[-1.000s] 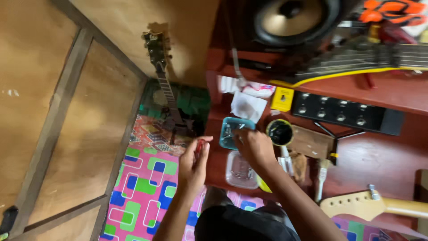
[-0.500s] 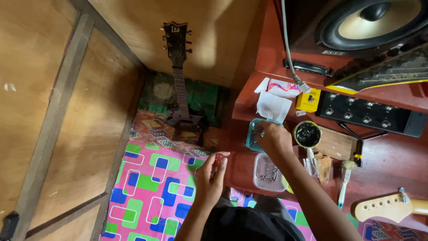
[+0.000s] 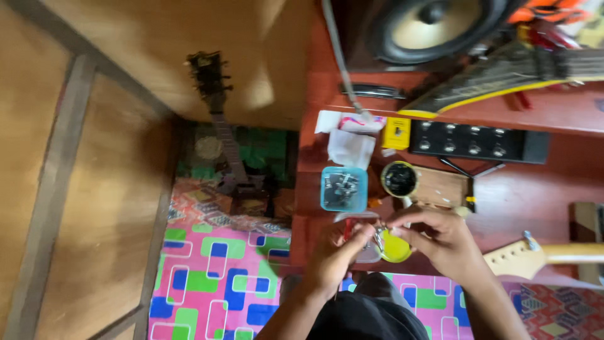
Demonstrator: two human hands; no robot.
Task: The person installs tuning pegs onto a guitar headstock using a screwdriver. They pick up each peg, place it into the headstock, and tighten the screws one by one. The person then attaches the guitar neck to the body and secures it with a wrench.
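— Between your two hands, what do you have?

— Your left hand [image 3: 336, 252] and your right hand [image 3: 440, 242] meet over the near edge of the red wooden bench [image 3: 535, 189]. Their fingertips pinch together on a small shiny metal part [image 3: 379, 238]; it is too blurred to say what kind.

— How tight is the grip?

— Both sets of fingers are closed on that part, thumbs against forefingers, the two hands almost touching.

— What lies under the grip?

— Just below your fingertips sits a round yellow lid [image 3: 395, 247], partly hidden by your right hand. A small clear plastic box [image 3: 366, 253] shows beneath your left fingers.

— And beyond it?

— Just past your left fingertips stands an open light-blue plastic tub of dark metal bits [image 3: 343, 188]. Beside it, past your right fingertips, is a round yellow-rimmed cup with dark contents [image 3: 399, 179]. Further off lie a white crumpled cloth [image 3: 350, 148] and a long black panel with silver knobs [image 3: 478, 141].

— To the right of the grip?

— A pale wooden guitar headstock [image 3: 522, 255] lies near your right wrist.
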